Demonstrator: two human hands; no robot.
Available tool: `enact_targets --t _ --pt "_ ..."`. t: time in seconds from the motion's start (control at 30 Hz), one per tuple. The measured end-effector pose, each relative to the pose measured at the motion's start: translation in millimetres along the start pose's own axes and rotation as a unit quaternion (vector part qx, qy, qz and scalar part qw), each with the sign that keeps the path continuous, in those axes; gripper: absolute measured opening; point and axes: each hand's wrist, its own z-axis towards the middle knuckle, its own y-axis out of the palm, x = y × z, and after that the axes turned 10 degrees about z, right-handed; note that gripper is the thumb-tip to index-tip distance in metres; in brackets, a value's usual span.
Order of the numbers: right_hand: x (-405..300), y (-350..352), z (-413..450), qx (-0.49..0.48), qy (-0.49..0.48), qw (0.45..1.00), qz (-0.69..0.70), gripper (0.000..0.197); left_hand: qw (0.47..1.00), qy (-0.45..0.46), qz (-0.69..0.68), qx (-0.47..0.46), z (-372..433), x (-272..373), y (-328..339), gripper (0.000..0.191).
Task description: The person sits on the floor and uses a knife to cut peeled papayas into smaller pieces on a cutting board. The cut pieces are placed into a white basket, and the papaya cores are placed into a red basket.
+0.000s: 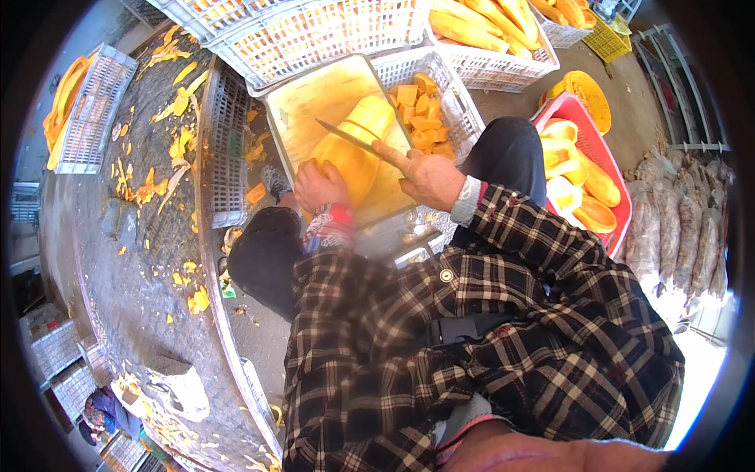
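Note:
A peeled pumpkin piece (pixel 353 162) lies on a worn cutting board (pixel 307 100) before me, with cut sections at its far end. My left hand (pixel 322 184) rests on its near side, fingers curled over the flesh. In my right hand (pixel 429 176) is a knife (pixel 348 137); its blade lies across the pumpkin close to a cut. Beyond the board's right edge, orange pumpkin chunks (pixel 422 115) fill part of a white plastic crate (pixel 463 97).
Stacked white crates (pixel 318 41) stand at the far side. Right of my knee is a red tub (pixel 616 183) of pumpkin halves (pixel 594 213). Peelings (pixel 180 100) litter a long table (pixel 147 236) on the left. Long peeled pumpkins (pixel 489 23) fill another crate. A person (pixel 112 410) is at lower left.

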Motion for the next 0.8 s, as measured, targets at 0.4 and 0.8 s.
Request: enact_targets --t 0.4,0.8 --pt "-10.2 -21.2 51.2 -0.112 -0.017 0.992 -0.047 0.09 0.999 0.037 -0.036 -0.007 1.6 -6.7 -3.1 0.028" --pt "21.3 40.7 80.7 -0.094 0.009 0.996 0.006 0.086 1.0 0.017 -0.008 0.01 0.9 5.4 -15.9 0.031"
